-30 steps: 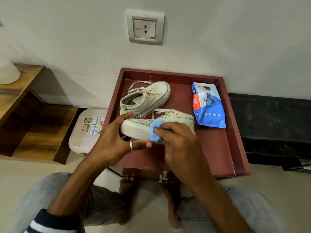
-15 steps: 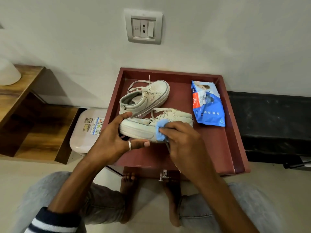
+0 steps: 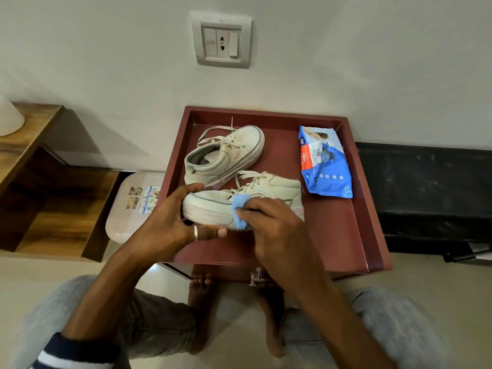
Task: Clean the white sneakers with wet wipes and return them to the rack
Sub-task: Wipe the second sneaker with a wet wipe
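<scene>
Knees and bare feet sit lowest in my view, and just above them I have the left hand (image 3: 170,225) wrapped round the toe of the near sneaker (image 3: 210,209), fingers over the top and thumb along the sole edge. The right hand (image 3: 277,230) pinches a bunched blue wipe (image 3: 239,209) against the shoe's side. I judge this shoe light, with a thick rubber midsole that is stiff and faintly ribbed, so toe and heel are the firm places to hold. The smooth leather-like upper should dent under pressure, and the limp wipe may slide on it. Loose flat laces could snag. Just behind lies the far sneaker (image 3: 226,155), mouth open towards the left. Off to the right, apart from both, a glossy, crinkled wipes pack (image 3: 324,163) lies flat on the dark red, raised-rim tabletop (image 3: 372,222)
</scene>
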### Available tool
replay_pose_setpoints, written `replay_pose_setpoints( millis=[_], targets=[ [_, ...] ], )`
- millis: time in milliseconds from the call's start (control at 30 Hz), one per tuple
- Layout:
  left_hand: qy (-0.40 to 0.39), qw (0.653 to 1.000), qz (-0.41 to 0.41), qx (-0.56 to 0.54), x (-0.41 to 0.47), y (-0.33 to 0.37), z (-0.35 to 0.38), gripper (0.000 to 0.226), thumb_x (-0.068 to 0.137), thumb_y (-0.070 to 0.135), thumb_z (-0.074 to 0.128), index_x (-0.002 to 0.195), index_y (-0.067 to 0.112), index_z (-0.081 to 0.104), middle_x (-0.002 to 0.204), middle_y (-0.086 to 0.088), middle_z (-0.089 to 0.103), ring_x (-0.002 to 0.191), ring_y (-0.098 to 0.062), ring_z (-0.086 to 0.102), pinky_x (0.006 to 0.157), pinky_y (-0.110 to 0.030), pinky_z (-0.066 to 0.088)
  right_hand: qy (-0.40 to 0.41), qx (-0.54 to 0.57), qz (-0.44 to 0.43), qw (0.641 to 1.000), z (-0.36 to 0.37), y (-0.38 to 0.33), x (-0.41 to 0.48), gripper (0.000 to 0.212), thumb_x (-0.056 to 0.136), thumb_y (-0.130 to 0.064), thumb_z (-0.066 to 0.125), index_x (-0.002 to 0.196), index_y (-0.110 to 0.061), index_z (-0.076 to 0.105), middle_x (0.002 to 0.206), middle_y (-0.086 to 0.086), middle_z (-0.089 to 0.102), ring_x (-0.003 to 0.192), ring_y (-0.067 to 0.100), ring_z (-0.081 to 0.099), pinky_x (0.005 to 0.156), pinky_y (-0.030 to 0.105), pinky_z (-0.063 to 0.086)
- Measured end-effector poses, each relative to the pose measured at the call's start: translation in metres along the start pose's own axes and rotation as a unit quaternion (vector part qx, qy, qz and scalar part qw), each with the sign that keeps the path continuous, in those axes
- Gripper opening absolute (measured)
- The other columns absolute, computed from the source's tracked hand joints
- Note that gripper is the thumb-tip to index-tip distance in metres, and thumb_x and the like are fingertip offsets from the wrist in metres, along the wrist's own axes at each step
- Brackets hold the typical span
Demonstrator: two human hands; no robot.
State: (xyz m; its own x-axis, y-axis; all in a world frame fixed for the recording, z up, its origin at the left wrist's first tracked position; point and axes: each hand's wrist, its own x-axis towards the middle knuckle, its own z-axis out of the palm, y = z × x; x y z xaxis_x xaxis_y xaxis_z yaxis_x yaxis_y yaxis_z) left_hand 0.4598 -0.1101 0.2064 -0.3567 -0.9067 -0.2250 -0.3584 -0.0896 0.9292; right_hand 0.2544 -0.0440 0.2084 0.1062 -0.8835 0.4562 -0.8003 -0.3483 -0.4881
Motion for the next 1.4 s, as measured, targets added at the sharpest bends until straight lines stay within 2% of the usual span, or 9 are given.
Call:
replay_pose_setpoints(
  millis=[133, 233, 367, 533, 667, 900, 1033, 1233, 1400],
  targets=[
    [-0.002, 1.000, -0.015, -0.015, 0.002, 0.002, -0.001, 0.091, 0.055, 0.023, 0.093, 0.135, 0.023, 0.050, 0.116, 0.007, 0.070, 0.103, -0.003, 0.070, 0.078, -0.016, 0.057, -0.005, -0.039, 0.052, 0.998, -0.014, 0.041, -0.013, 0.031, 0.074, 0.011, 0.066, 0.099, -0.004, 0.075, 0.102, 0.006, 0.069, 0.091, 0.021, 0.065, 0.081, 0.031, 0.054],
    [-0.001, 0.999, -0.030, -0.030, 0.004, 0.001, -0.002, 0.094, 0.053, 0.027, 0.098, 0.135, 0.024, 0.052, 0.117, 0.005, 0.072, 0.105, -0.007, 0.071, 0.082, -0.018, 0.057, -0.005, -0.069, 0.094, 0.993, -0.024, 0.065, -0.017, 0.031, 0.077, 0.013, 0.068, 0.102, -0.003, 0.075, 0.102, 0.010, 0.071, 0.090, 0.023, 0.068, 0.081, 0.033, 0.058],
    [-0.010, 0.998, -0.039, -0.055, 0.003, 0.001, -0.002, 0.083, 0.053, 0.028, 0.100, 0.125, 0.027, 0.057, 0.114, 0.004, 0.074, 0.105, -0.009, 0.071, 0.079, -0.017, 0.058, 0.032, -0.066, 0.128, 0.989, -0.018, 0.058, -0.017, 0.028, 0.080, 0.011, 0.066, 0.103, -0.004, 0.074, 0.101, 0.010, 0.071, 0.089, 0.021, 0.069, 0.083, 0.021, 0.052],
    [-0.018, 0.996, -0.045, -0.077, 0.001, -0.001, -0.001, 0.083, 0.050, 0.031, 0.099, 0.122, 0.027, 0.058, 0.115, 0.007, 0.073, 0.107, -0.012, 0.071, 0.082, -0.021, 0.059, 0.035, -0.001, 0.073, 0.997, 0.006, 0.000, -0.009, 0.025, 0.086, 0.004, 0.060, 0.107, -0.002, 0.073, 0.104, 0.009, 0.069, 0.097, 0.022, 0.065, 0.086, 0.032, 0.054],
    [-0.025, 0.997, -0.039, -0.066, 0.002, -0.004, -0.002, 0.096, 0.038, 0.043, 0.098, 0.125, 0.028, 0.058, 0.116, 0.008, 0.072, 0.106, -0.011, 0.071, 0.081, -0.024, 0.060, 0.011, 0.005, 0.014, 1.000, 0.014, -0.016, -0.009, 0.025, 0.095, -0.006, 0.053, 0.111, -0.001, 0.071, 0.110, 0.010, 0.068, 0.102, 0.023, 0.062, 0.094, 0.030, 0.050],
    [-0.038, 0.996, -0.042, -0.062, 0.004, -0.004, -0.007, 0.095, 0.044, 0.041, 0.097, 0.129, 0.027, 0.057, 0.123, 0.005, 0.071, 0.115, -0.016, 0.068, 0.099, -0.041, 0.055, 0.011, -0.126, 0.105, 0.986, -0.011, 0.049, -0.019, 0.021, 0.080, 0.007, 0.069, 0.098, -0.002, 0.073, 0.098, 0.009, 0.068, 0.086, 0.023, 0.064, 0.072, 0.034, 0.057],
    [-0.034, 0.996, -0.042, -0.067, 0.003, -0.004, -0.004, 0.099, 0.040, 0.043, 0.098, 0.128, 0.026, 0.057, 0.121, 0.006, 0.072, 0.112, -0.014, 0.069, 0.092, -0.031, 0.059, 0.045, -0.077, 0.130, 0.987, -0.010, 0.039, -0.019, 0.015, 0.084, 0.004, 0.066, 0.095, -0.003, 0.074, 0.094, 0.009, 0.070, 0.082, 0.021, 0.066, 0.071, 0.033, 0.057],
    [-0.031, 0.995, -0.052, -0.076, 0.001, -0.002, -0.002, 0.107, 0.029, 0.053, 0.100, 0.124, 0.029, 0.058, 0.117, 0.009, 0.073, 0.106, -0.009, 0.071, 0.079, -0.020, 0.058, 0.032, 0.007, 0.033, 0.999, 0.009, -0.012, -0.012, 0.025, 0.095, -0.007, 0.052, 0.109, -0.001, 0.072, 0.105, 0.008, 0.068, 0.098, 0.019, 0.063, 0.091, 0.025, 0.051],
    [-0.041, 0.994, -0.060, -0.076, 0.003, -0.003, -0.005, 0.095, 0.041, 0.035, 0.097, 0.127, 0.025, 0.057, 0.119, 0.006, 0.073, 0.109, -0.012, 0.071, 0.085, -0.022, 0.059, 0.000, -0.102, 0.068, 0.992, -0.008, 0.036, -0.016, 0.017, 0.088, -0.002, 0.058, 0.098, -0.004, 0.072, 0.099, 0.008, 0.067, 0.088, 0.024, 0.063, 0.075, 0.035, 0.056]
  ],
)
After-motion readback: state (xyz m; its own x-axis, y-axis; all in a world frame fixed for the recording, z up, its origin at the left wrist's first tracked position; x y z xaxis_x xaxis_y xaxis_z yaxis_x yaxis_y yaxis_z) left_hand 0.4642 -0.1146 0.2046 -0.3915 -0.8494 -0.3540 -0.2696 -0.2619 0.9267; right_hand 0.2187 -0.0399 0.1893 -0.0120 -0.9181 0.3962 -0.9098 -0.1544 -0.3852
